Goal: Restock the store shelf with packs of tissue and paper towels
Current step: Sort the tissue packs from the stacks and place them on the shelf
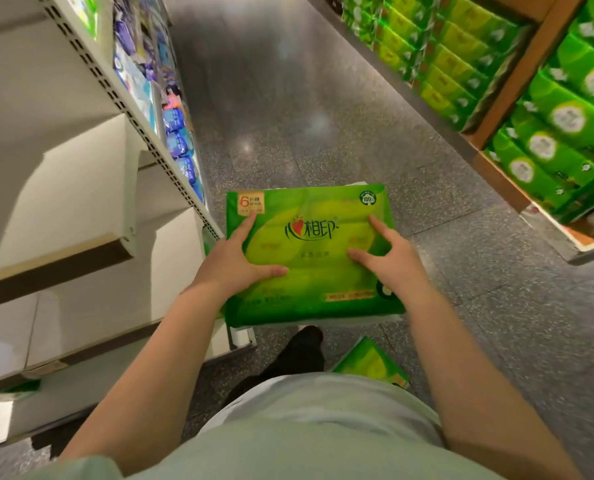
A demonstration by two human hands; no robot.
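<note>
- A flat green plastic-wrapped tissue pack with a red heart logo and a "6" label in its top left corner is held level in the air above the speckled grey floor, in front of the person's body and just right of the shelf edge.
- The left hand grips the pack's left side: thumb and forefinger lie spread on the top face, the other fingers are hidden under the edge.
- The right hand grips the right side the same way, thumb and forefinger on top, the rest out of sight below.
- A white layer shows under the pack's lower edge; what it is cannot be told.
- A 2nd green tissue pack lies on the floor near a dark shoe, partly hidden by the person's pale green shirt.
- The white metal shelf unit on the left shows bare boards; blurred blue and purple packets sit further along.
- On the right, stacked green packs fill wooden-edged display shelves, blurred and cut off by the frame.
</note>
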